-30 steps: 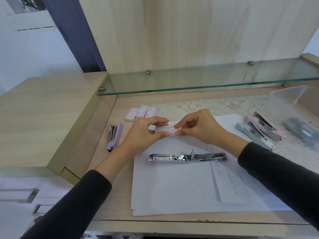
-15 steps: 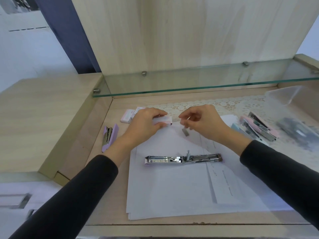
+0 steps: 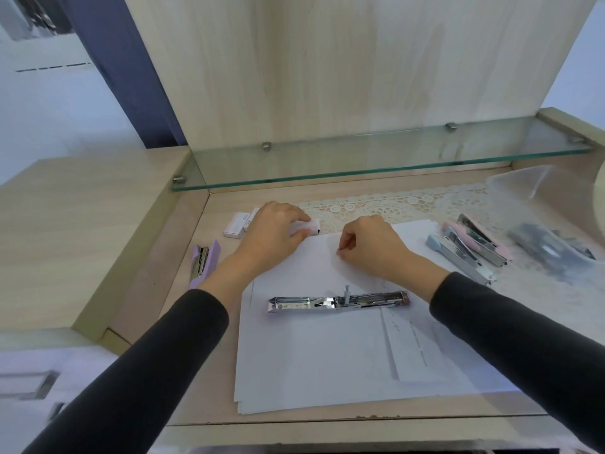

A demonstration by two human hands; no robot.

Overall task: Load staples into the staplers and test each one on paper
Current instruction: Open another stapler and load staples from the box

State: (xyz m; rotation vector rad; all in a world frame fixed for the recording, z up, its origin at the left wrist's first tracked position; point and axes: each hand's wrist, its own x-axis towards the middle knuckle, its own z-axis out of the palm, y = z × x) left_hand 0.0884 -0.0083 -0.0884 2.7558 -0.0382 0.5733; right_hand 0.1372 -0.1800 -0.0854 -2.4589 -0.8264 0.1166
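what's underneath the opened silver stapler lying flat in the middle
The opened silver stapler lies on a stack of white paper sheets, which rests on the light wooden desk. Whether anything sits between the sheets is hidden.

Both arms reach forward from the lower corners of the view, each in a dark long sleeve that ends at a bare wrist. The left hand (image 3: 273,232) lies palm down with its back to the camera, fingers bent and pressed together toward the right, closed over a small box (image 3: 306,228). The right hand (image 3: 371,245) sits near it but apart, curled into a loose fist with knuckles up, thumb and forefinger pinched together at their tips, pointing left and down.
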